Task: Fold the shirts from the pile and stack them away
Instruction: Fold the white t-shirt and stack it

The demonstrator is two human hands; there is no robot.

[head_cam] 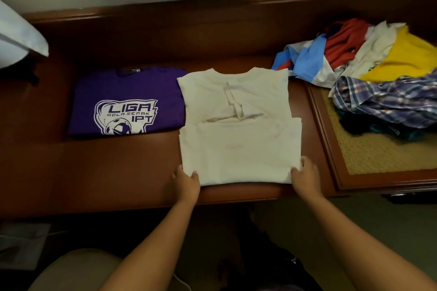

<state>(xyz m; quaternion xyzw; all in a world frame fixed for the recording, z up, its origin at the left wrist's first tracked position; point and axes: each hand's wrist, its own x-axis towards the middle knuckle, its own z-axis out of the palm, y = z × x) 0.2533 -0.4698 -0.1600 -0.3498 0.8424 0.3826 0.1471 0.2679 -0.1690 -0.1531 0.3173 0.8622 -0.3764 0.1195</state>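
While my left hand (186, 181) and right hand (305, 176) pinch the near corners of the cream shirt (238, 130), it lies half-folded on the dark wooden table (118, 168), between a folded purple shirt (125, 101) and the pile (378, 73) beside a woven panel (378, 156).

Single view: head camera, worn by the person, set above the near edge of the bench (132, 168) and facing forward and steeply down. Range: close, at arm's length; both forearms enter from the bottom of the frame. Coverage: bench top from near edge to the wall behind it, with floor below the near edge. Wide-angle lens bends the bench edges. No second view.
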